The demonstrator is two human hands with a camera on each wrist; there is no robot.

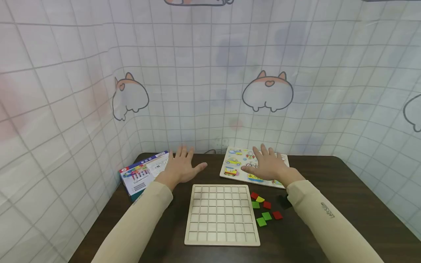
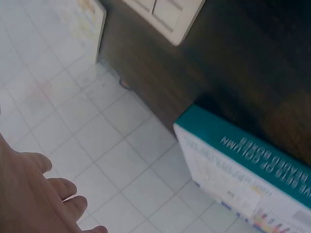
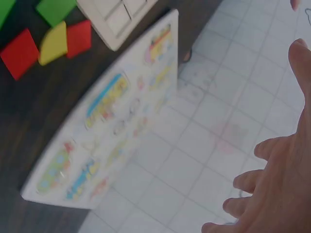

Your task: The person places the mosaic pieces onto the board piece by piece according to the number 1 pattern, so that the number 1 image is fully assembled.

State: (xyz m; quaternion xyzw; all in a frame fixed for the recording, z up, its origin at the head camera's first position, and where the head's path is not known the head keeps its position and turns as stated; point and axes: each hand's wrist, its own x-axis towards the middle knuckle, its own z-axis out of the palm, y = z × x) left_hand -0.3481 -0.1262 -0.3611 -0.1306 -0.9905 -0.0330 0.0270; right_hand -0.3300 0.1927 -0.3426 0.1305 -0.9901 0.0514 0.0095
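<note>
Both hands are stretched forward with fingers spread, holding nothing. In the head view the left hand hovers between a white and teal box and a wooden grid board. The right hand is in front of a picture puzzle board with vehicle drawings, hiding part of it. Whether it touches the board I cannot tell. Right of the grid lie several small tiles: red, green and one yellow with a rounded edge. The grid's compartments show only pale wood.
Everything lies on a dark wooden table. A white gridded curtain with cartoon animal prints hangs behind it and along both sides. Under the right forearm sits a small black object, partly hidden. A thin cable shows at the table's back edge.
</note>
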